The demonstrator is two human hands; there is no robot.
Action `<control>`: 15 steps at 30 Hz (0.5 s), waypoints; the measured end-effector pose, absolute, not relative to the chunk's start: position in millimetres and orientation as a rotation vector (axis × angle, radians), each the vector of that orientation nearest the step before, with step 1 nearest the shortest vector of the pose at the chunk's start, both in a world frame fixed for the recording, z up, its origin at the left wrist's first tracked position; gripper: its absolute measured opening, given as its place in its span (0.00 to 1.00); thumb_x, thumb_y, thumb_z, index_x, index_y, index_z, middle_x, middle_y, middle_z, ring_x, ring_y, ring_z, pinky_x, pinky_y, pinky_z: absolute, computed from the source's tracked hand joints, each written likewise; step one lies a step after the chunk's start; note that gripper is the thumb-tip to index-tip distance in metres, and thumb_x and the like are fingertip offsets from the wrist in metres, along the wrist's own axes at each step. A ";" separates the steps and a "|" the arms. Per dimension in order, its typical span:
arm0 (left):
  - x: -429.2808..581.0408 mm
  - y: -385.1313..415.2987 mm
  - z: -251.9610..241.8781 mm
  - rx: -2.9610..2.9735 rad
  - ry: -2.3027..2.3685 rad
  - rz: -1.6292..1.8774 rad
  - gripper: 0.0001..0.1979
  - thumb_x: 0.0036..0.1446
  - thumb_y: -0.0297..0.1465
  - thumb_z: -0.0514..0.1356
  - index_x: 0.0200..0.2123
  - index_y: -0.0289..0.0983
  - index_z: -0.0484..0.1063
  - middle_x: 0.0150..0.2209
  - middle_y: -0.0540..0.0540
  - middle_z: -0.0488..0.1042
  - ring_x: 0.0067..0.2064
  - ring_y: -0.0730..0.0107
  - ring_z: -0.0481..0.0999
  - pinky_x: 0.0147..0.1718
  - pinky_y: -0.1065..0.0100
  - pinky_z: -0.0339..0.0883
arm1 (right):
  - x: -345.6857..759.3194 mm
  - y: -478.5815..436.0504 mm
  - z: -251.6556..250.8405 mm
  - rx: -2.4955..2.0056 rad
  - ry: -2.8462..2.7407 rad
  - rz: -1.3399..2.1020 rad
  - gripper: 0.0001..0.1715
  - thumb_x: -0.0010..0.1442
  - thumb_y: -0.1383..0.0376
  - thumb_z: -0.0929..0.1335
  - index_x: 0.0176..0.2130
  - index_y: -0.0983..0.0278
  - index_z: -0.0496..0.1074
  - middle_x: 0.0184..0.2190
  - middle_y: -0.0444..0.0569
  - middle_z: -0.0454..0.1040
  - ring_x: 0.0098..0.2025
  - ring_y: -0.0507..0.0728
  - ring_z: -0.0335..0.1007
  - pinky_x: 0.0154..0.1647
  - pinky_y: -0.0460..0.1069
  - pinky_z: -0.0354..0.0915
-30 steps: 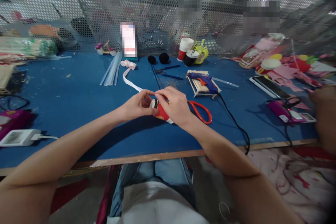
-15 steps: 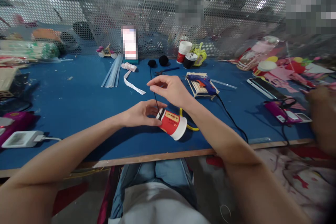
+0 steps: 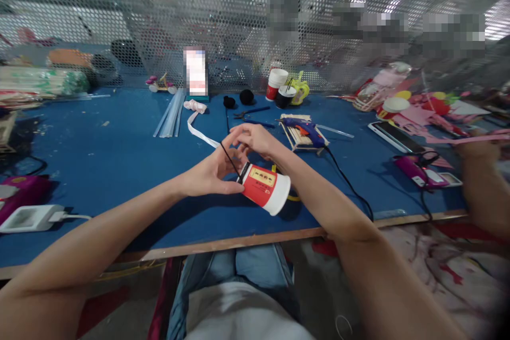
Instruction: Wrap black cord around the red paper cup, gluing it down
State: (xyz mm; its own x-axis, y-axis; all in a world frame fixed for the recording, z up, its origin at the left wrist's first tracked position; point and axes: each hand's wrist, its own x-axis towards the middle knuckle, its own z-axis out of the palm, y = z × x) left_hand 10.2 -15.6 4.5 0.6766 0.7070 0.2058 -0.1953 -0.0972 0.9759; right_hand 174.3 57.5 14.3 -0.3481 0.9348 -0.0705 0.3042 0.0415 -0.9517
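Observation:
A red and white paper cup (image 3: 266, 189) lies tilted on its side above the blue table (image 3: 119, 154), its open mouth toward me. My left hand (image 3: 209, 172) grips its base end, fingers curled round it. A thin black stick or cord (image 3: 230, 159) rises from the cup's base. My right hand (image 3: 253, 141) pinches the upper end of that black cord just behind the cup. A yellow band shows on the table under the cup.
A blue glue gun (image 3: 305, 127) rests on a popsicle-stick frame with its black cable running to the table edge. Stacked cups (image 3: 276, 84), black pompoms (image 3: 247, 96), white ribbon (image 3: 197, 127), clear sticks, a phone (image 3: 392, 137). Another person's arm (image 3: 482, 180) works at the right.
The cup has come out from under my hands and been lifted and tilted. My right hand drew the black cord up, then came back close to my left hand.

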 end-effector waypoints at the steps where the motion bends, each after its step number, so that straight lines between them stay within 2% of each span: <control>1: 9.6 -14.9 4.4 1.488 0.472 0.837 0.54 0.43 0.31 0.70 0.66 0.55 0.39 0.43 0.48 0.66 0.46 0.67 0.70 0.50 0.59 0.65 | 181.0 56.3 20.3 -1.249 -1.724 1.245 0.09 0.59 0.69 0.64 0.42 0.65 0.68 0.22 0.41 0.71 0.19 0.50 0.68 0.18 0.45 0.64; 3: 8.2 -12.4 2.6 1.500 0.510 0.898 0.56 0.43 0.31 0.70 0.66 0.55 0.36 0.44 0.47 0.66 0.46 0.67 0.70 0.50 0.60 0.66 | 200.6 55.4 34.1 -1.281 -1.731 1.002 0.08 0.61 0.64 0.64 0.41 0.64 0.68 0.24 0.43 0.72 0.18 0.50 0.68 0.18 0.45 0.63; 5: 6.9 -8.9 -0.8 1.525 0.532 0.936 0.56 0.44 0.31 0.69 0.66 0.55 0.34 0.44 0.47 0.66 0.45 0.68 0.70 0.49 0.61 0.67 | 227.4 56.7 46.1 -1.386 -1.738 0.656 0.09 0.61 0.61 0.64 0.34 0.65 0.68 0.24 0.45 0.72 0.20 0.51 0.69 0.22 0.47 0.66; 7: 5.9 -5.2 -4.8 1.562 0.545 0.962 0.56 0.45 0.30 0.69 0.66 0.55 0.33 0.44 0.47 0.66 0.44 0.69 0.70 0.48 0.62 0.67 | 257.4 60.2 51.7 -1.598 -1.695 0.177 0.07 0.59 0.64 0.64 0.31 0.65 0.69 0.26 0.49 0.73 0.28 0.55 0.73 0.33 0.51 0.69; 9: 5.2 -2.1 -8.6 1.603 0.568 0.973 0.56 0.45 0.29 0.68 0.66 0.55 0.32 0.44 0.48 0.66 0.44 0.70 0.70 0.48 0.63 0.67 | 284.4 65.1 49.0 -1.840 -1.747 -0.125 0.04 0.54 0.70 0.66 0.27 0.65 0.69 0.29 0.54 0.74 0.39 0.63 0.74 0.43 0.57 0.67; 12: 4.5 0.5 -12.3 1.651 0.638 0.962 0.56 0.45 0.28 0.68 0.66 0.55 0.33 0.43 0.49 0.66 0.44 0.72 0.70 0.50 0.63 0.66 | 309.7 72.5 33.5 -2.109 -1.871 -0.075 0.07 0.49 0.72 0.68 0.22 0.65 0.68 0.28 0.58 0.74 0.43 0.68 0.72 0.45 0.61 0.65; 15: 4.6 1.4 -13.4 1.659 0.691 0.945 0.55 0.45 0.28 0.68 0.66 0.54 0.34 0.42 0.50 0.65 0.43 0.72 0.70 0.50 0.62 0.66 | 317.6 76.9 17.0 -2.183 -1.853 -0.040 0.06 0.49 0.69 0.69 0.22 0.67 0.70 0.30 0.62 0.73 0.45 0.71 0.70 0.45 0.64 0.64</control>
